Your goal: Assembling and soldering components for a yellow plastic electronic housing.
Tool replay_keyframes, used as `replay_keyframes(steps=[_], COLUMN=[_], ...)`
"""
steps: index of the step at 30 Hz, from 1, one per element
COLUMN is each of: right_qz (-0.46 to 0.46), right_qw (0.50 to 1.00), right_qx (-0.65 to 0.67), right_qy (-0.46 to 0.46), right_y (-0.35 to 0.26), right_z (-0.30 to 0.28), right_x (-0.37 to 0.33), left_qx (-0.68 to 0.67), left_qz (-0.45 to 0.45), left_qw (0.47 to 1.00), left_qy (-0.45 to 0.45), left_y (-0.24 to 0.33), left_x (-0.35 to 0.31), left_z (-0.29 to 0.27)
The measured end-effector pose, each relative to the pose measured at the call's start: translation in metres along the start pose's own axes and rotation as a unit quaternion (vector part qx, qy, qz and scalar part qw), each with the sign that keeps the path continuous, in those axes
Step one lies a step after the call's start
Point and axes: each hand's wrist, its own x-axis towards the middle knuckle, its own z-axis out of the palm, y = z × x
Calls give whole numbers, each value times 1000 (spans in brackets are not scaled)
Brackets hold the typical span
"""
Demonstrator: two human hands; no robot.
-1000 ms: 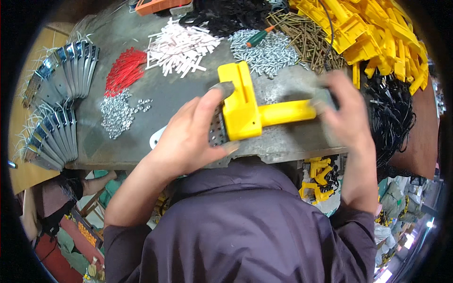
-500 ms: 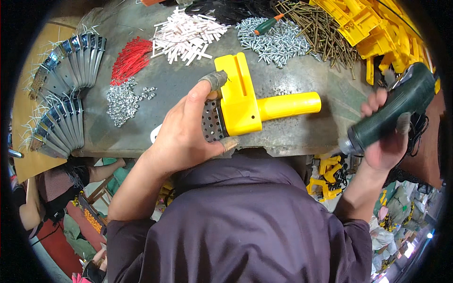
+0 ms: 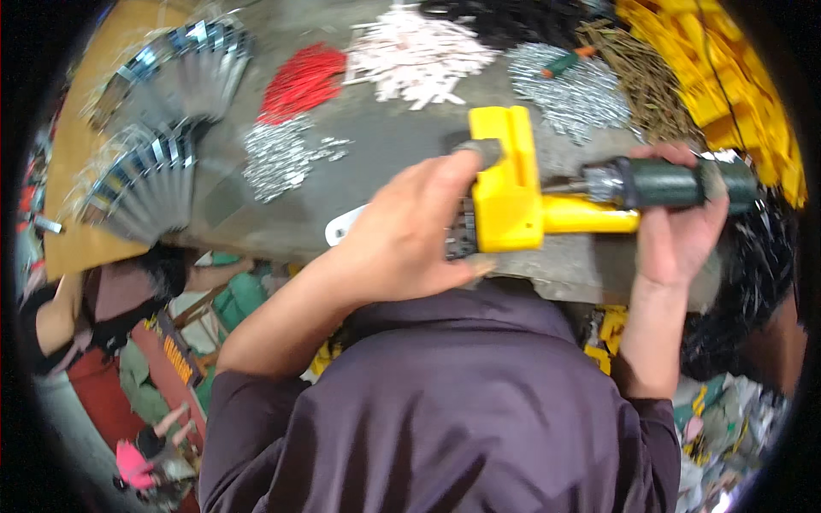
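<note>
My left hand is closed around a yellow plastic tool body with a round handle pointing right. A perforated metal part shows between my fingers and the yellow piece, and a white rounded end with a hole sticks out left of my hand. In my right hand is a dark green power screwdriver, held level above the yellow handle. Its bit points left at the block of the yellow body; whether it touches a screw cannot be made out. Worn tape covers several fingertips.
Across the back of the grey table lie heaps of small metal nuts, red strips, white strips, silver screws, long brown screws and yellow parts. Fanned metal plates stand left. A green-and-orange screwdriver rests on the silver screws.
My right hand has brought the power screwdriver left and turned it level, its bit now at the yellow body. The whole view has shifted; my left hand keeps its hold.
</note>
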Motion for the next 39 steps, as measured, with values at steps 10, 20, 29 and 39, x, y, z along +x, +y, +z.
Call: replay_keyframes(steps=[10, 20, 29, 39], right_qz=[21, 18, 28, 28], right_qw=[999, 1000, 998, 998], right_qx=[43, 26, 52, 50], right_qy=[1, -3, 0, 10], right_y=[1, 0, 3, 4], right_z=[9, 10, 3, 4], right_x=[-1, -1, -1, 0], left_qx=[248, 168, -139, -100], left_qz=[-165, -146, -23, 36], left_qw=[934, 966, 984, 989], left_qy=[200, 131, 109, 103], left_y=[-39, -29, -19, -19], left_x=[-18, -13, -7, -3], left_z=[-36, -31, 0, -2])
